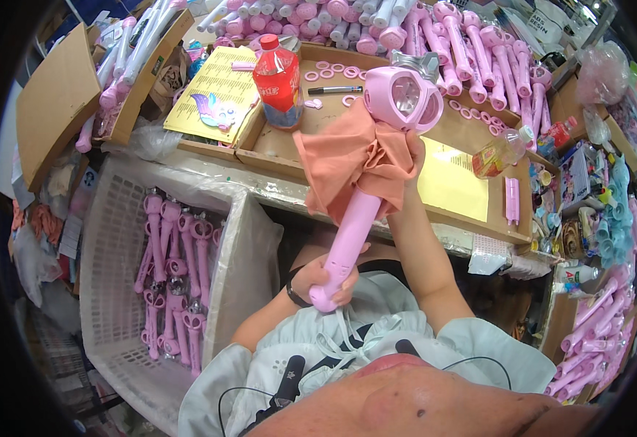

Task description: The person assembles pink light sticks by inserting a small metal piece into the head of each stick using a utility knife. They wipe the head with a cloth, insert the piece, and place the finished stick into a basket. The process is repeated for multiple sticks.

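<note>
A pink plastic toy wand (359, 227) slants up and away from me, with a rounded openwork head (404, 98) that has a clear window in it. My left hand (320, 280) is closed round the lower end of its handle. Higher up, an orange cloth (358, 162) is bunched round the wand just below the head. My right hand (415, 151) grips the cloth and wand from the right; most of its fingers are hidden behind the cloth.
Ahead is a cardboard tray (275, 156) with a red-capped bottle (278, 84), a marker (335, 90), pink rings (333, 69) and yellow paper (453, 178). Pink wand parts (318, 14) are heaped behind. At left, a white plastic basket (118, 218) holds finished-looking wands (176, 255). A clear bottle (503, 151) lies right.
</note>
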### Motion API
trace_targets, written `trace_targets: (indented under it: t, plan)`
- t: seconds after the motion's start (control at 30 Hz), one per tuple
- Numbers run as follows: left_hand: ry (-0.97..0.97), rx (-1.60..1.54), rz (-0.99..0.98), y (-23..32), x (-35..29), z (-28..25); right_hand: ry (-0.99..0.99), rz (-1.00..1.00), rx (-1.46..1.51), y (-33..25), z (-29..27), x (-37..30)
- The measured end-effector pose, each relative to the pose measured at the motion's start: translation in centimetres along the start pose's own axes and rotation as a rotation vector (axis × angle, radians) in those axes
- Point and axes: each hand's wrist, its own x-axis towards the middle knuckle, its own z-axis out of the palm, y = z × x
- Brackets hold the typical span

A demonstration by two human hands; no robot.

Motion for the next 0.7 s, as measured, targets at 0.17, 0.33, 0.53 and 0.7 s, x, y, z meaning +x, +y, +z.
trace_targets:
  t: [0.17,0.33,0.53,0.7]
  plan:
    - [0.699,0.346,0.455,0.2,0.2,-0.3,0.322,-0.084,-0.155,-0.1,1.2,1.1]
    - [0.735,-0.062,0.775,1.6,1.7,-0.5,0.147,0.010,-0.162,6.3,2.3,-1.9]
    - [0.807,0.380,0.799,2.3,1.7,-0.5,0.093,0.058,-0.904,9.7,1.3,-6.8]
    - [0.718,0.865,1.155,6.1,1.3,0.4,0.062,0.303,-1.887,7.0,0.7,-8.1]
